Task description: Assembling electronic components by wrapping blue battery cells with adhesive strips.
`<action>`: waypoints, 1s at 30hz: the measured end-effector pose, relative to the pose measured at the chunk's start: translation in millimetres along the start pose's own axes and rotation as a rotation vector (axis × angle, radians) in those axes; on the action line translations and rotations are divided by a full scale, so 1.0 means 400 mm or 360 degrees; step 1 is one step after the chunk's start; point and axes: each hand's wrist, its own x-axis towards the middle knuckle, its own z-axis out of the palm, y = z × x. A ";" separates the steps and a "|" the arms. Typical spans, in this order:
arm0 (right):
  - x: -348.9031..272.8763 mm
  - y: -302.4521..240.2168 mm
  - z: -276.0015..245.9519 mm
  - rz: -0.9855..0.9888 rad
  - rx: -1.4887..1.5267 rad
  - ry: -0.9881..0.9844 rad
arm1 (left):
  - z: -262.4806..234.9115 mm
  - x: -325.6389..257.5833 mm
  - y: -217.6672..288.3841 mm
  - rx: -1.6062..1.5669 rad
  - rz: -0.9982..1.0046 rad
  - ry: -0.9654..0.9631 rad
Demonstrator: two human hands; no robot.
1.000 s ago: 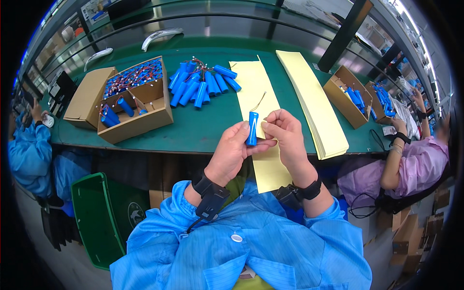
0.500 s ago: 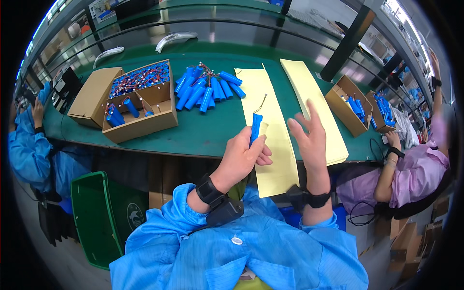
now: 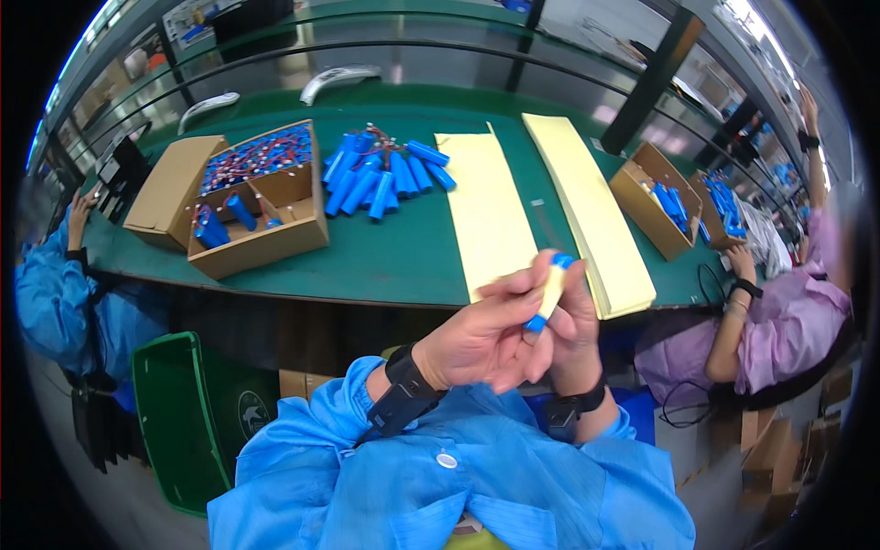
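Note:
Both my hands meet in front of the table edge around one blue cylindrical battery (image 3: 536,324). A pale yellow strip (image 3: 551,291) covers its middle, and blue shows at both ends. My left hand (image 3: 490,341) grips it from the left, fingers bent and pressed against it. From the right, my right hand (image 3: 577,316) closes on its upper end, with some fingers hidden behind the left hand. A thin, blurred wire (image 3: 547,223) rises from the battery's top end. Just beyond lies a long yellow sheet (image 3: 481,202) on the green table (image 3: 385,261).
Several wired blue batteries (image 3: 380,183) lie heaped beyond my left hand. A cardboard box (image 3: 261,261) of batteries stands left; a stack of yellow sheets (image 3: 587,202) and another box (image 3: 651,215) lie right. A green bin (image 3: 174,412) stands below. People sit on both sides.
My left hand has carried the battery rightward and tilted it. My right hand, previously raised with fingers spread, has closed on it. The yellow strip now covers the battery's middle.

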 end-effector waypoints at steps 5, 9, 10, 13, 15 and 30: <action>0.032 -0.277 -0.141 -0.0732 -0.1968 0.1167 | -0.058 -0.013 0.094 0.2475 0.0398 0.0931; -0.017 -0.555 -0.479 -0.0083 -0.3748 0.1983 | -0.126 -0.010 0.220 0.3676 0.0940 0.1849; -0.020 -0.566 -0.494 -0.0084 -0.3758 0.1984 | -0.155 -0.011 0.252 0.3819 0.1004 0.1933; -0.039 -0.560 -0.524 0.0270 -0.3902 0.1946 | -0.205 0.009 0.307 0.4148 0.0939 0.2168; -0.032 -0.563 -0.519 0.0360 -0.3939 0.1959 | -0.220 0.031 0.316 0.4181 0.0859 0.2190; 0.018 -0.040 -0.038 0.0243 -0.2848 0.0264 | -0.179 0.048 0.449 0.3600 0.0178 0.2280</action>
